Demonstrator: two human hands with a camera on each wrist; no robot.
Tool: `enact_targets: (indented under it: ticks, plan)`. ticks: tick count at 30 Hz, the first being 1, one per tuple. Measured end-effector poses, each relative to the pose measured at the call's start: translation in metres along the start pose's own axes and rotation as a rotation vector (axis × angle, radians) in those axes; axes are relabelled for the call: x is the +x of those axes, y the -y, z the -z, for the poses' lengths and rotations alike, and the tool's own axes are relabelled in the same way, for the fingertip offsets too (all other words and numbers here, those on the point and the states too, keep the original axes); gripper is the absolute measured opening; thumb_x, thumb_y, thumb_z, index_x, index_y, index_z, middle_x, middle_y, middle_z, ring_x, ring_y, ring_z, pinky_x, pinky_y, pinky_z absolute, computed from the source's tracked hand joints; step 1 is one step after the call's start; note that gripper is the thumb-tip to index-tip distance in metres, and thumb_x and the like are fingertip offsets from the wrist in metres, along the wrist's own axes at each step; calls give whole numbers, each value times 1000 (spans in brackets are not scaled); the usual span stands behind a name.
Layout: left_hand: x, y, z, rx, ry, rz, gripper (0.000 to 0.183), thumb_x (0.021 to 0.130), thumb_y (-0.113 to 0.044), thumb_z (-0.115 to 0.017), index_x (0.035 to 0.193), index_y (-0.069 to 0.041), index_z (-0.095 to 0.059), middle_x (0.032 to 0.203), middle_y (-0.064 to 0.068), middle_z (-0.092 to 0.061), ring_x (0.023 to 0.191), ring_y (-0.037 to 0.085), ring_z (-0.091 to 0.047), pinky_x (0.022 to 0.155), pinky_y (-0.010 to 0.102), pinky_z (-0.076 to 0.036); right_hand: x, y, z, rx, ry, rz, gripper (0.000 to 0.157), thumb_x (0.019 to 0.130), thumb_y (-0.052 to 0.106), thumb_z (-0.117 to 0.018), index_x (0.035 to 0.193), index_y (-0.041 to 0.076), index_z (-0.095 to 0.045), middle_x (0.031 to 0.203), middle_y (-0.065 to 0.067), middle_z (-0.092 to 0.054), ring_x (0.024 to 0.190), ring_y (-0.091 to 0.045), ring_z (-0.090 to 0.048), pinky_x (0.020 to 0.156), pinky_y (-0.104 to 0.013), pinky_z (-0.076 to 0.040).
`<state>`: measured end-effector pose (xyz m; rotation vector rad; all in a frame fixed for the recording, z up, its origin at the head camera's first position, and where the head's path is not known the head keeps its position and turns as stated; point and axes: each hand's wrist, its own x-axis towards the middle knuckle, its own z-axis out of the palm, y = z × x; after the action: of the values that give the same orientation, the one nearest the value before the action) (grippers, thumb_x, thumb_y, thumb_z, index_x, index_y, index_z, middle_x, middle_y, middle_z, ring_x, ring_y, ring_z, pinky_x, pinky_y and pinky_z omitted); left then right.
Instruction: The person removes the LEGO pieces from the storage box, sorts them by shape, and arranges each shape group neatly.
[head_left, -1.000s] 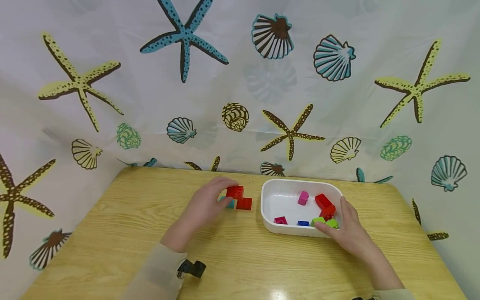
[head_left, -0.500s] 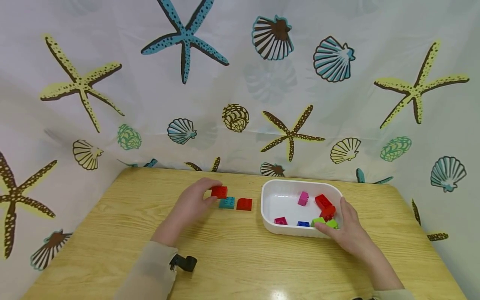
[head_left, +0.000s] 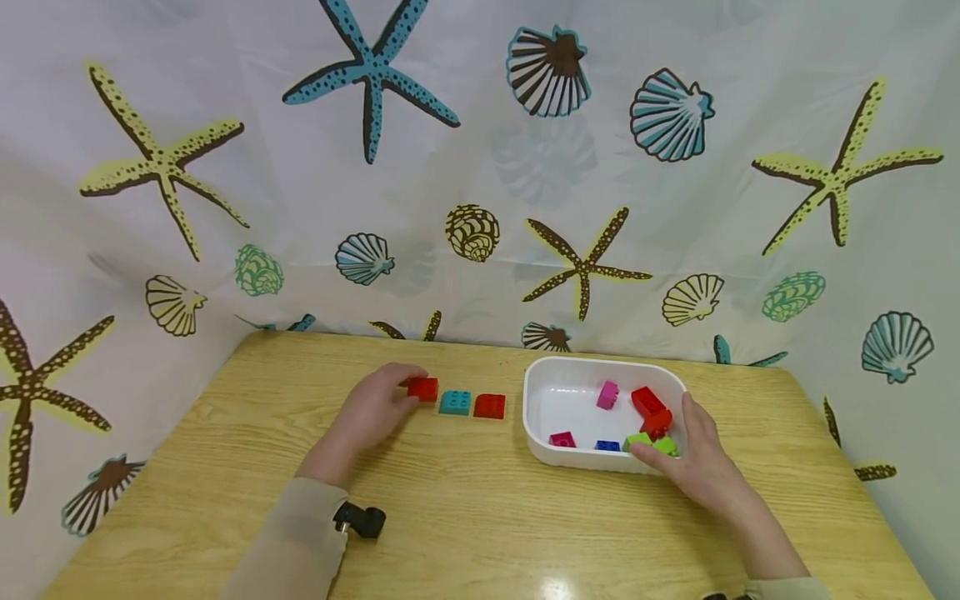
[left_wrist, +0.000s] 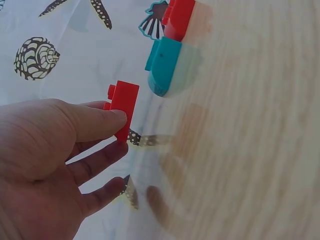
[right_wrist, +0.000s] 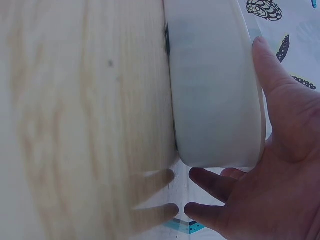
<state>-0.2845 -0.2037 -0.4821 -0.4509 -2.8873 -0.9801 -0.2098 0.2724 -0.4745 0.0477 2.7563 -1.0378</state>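
My left hand pinches a red toy building brick between thumb and fingers, at the left end of a row. In the left wrist view the thumb lies across the brick, its studs facing left, and the other fingers are spread. To its right stand a teal brick and a red brick with a rounded corner, apart from each other. My right hand holds the near right corner of a white plastic tub, thumb over the front rim, fingers along the right end.
Inside the tub lie a pink brick, a magenta brick, a blue brick, red bricks and green bricks. The wooden table meets a shell-and-starfish patterned curtain at the back.
My left hand has carried the red brick left from over the teal brick and lowered it to the row's left end. The teal brick now shows fully. My right hand stays on the tub.
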Motion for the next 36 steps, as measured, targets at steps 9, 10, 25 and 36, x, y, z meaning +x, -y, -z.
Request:
enact_targets:
  ticks: [9, 10, 25, 36]
  plan:
    - [-1, 4, -4, 17, 25, -7, 41, 105, -1, -73, 145, 0, -67, 147, 23, -65, 135, 43, -63, 115, 60, -50, 1, 1, 1, 0, 3, -2, 136, 95, 66, -77, 173, 5, 17, 177, -35, 7, 157, -64, -17, 117, -81, -29]
    - [-1, 4, -4, 22, 25, -7, 41, 105, -1, -73, 145, 0, -67, 147, 23, -65, 136, 43, -62, 116, 60, -49, 1, 1, 1, 0, 2, -1, 136, 95, 66, -77, 173, 5, 17, 177, -35, 7, 157, -64, -17, 117, -81, -29]
    - [-1, 9, -7, 55, 42, -19, 40, 104, 0, -74, 144, -1, -69, 144, 22, -67, 136, 43, -62, 116, 60, -48, 1, 0, 1, 0, 2, -2, 137, 95, 66, -77, 173, 4, 16, 177, -35, 7, 157, -63, -17, 117, -81, -30]
    - [-2, 8, -8, 58, 43, -8, 42, 103, 0, -75, 144, 0, -68, 145, 22, -67, 137, 43, -62, 117, 60, -48, 0, 0, -1, 12, 1, -9, 137, 95, 65, -78, 174, 6, 16, 177, -34, 7, 158, -63, -16, 117, -81, -31]
